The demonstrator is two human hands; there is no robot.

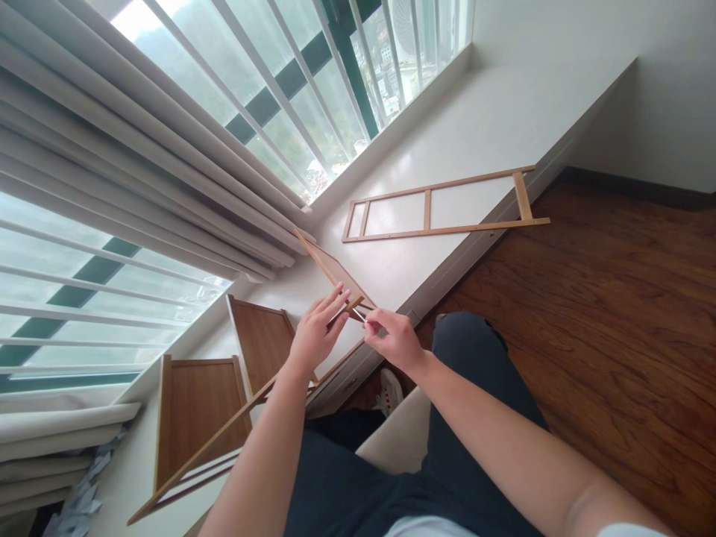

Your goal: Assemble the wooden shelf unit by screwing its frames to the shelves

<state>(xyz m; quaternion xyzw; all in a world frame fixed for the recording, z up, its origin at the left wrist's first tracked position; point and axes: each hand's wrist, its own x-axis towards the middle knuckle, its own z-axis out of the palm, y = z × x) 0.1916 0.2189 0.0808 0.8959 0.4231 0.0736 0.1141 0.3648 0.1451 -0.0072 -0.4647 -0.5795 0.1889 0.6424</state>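
Note:
My left hand (320, 330) is at the end of a wooden shelf panel (331, 267), its fingers stretched over the edge rail and the thumb below, with the wood between them. My right hand (394, 339) pinches a thin silvery metal rod (359, 314) that points at the rail end beside my left fingers. The rod's tip and full shape are hard to make out. The panel joins a partly assembled wooden rack with a long side frame (206, 431) and two more shelf panels, one in the middle (260, 339) and one at the left (202, 414).
A separate ladder-like wooden frame (427, 209) lies on the white window ledge (425, 261), one end jutting past its edge. Grey curtains (139, 142) and barred windows stand behind. Dark wooden floor (609, 321) is at the right, and my legs (470, 373) are below.

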